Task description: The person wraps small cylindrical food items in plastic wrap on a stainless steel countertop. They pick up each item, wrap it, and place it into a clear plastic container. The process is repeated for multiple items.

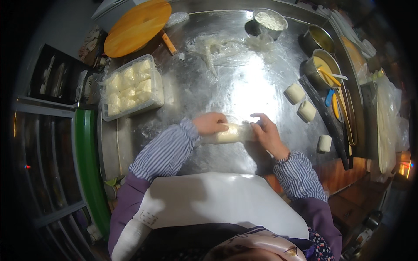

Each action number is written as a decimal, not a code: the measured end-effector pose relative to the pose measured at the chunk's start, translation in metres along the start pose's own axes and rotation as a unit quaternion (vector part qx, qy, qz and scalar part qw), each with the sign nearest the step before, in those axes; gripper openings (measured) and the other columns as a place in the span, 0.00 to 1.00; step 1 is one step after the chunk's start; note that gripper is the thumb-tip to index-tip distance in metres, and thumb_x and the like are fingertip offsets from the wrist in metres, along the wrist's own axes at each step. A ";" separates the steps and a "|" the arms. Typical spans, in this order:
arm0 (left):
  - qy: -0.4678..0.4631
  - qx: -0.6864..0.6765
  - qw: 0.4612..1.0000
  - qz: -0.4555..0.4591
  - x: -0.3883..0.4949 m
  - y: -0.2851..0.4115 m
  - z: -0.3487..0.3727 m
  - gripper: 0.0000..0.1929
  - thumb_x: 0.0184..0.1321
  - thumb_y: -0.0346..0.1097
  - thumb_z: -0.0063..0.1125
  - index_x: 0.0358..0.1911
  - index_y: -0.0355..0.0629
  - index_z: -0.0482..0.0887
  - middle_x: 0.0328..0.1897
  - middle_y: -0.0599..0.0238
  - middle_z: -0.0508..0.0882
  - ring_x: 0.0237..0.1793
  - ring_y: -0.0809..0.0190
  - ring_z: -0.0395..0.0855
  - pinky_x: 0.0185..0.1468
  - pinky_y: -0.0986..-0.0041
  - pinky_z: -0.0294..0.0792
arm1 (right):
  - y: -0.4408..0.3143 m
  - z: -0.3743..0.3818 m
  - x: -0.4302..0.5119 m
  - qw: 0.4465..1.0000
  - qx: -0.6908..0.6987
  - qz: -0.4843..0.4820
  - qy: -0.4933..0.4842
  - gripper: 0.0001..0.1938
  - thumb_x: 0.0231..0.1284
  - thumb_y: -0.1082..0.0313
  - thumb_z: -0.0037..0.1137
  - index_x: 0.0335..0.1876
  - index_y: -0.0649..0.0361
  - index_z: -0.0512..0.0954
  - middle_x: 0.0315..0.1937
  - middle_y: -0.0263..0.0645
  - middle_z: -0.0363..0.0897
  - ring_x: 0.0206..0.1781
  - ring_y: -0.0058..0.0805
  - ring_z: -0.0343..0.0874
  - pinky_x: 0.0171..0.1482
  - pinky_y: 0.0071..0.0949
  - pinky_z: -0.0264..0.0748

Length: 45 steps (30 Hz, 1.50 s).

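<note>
A pale dough piece [228,133] lies on the metal worktop in front of me, wrapped in clear plastic film [245,132]. My left hand [210,123] grips the dough's left end, thumb on top. On the other side, my right hand [269,134] holds the film's right part near the thumb, its index finger raised; the exact pinch is hard to see. Three bare dough pieces, one upper [295,93], one just below it [307,111] and one nearer me [325,143], rest to the right.
At left, a plastic container [132,112] holds several wrapped dough pieces, below a round wooden board [138,27]. Loose film [225,49] lies farther back on the worktop [186,94]. A flour bowl [270,22], a pot with yellow contents [323,70] and a dark bar [326,124] line the right.
</note>
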<state>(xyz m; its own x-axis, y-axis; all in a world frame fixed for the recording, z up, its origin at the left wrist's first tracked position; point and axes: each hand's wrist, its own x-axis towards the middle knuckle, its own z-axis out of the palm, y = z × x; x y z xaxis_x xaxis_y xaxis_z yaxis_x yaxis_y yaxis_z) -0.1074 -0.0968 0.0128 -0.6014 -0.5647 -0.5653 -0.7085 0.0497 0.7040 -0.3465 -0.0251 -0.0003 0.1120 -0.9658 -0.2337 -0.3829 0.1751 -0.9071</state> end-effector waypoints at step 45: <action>0.143 -0.279 0.906 0.285 -0.028 -0.025 0.057 0.07 0.68 0.33 0.46 0.34 0.42 0.64 0.32 0.68 0.71 0.31 0.71 0.76 0.36 0.78 0.73 | -0.051 0.064 -0.029 0.972 0.235 0.023 -0.005 0.02 0.61 0.71 0.54 0.35 0.58 0.77 0.30 0.28 0.75 0.38 0.15 0.71 0.44 0.19 0.67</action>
<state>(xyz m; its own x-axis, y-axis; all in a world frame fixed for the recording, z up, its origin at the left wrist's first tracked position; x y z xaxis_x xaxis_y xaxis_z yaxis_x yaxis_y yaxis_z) -0.0940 -0.0355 -0.0132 -0.6333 -0.7731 0.0365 0.0322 0.0208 0.9993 -0.2712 0.0060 0.0302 0.1153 -0.9535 -0.2784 0.0722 0.2876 -0.9550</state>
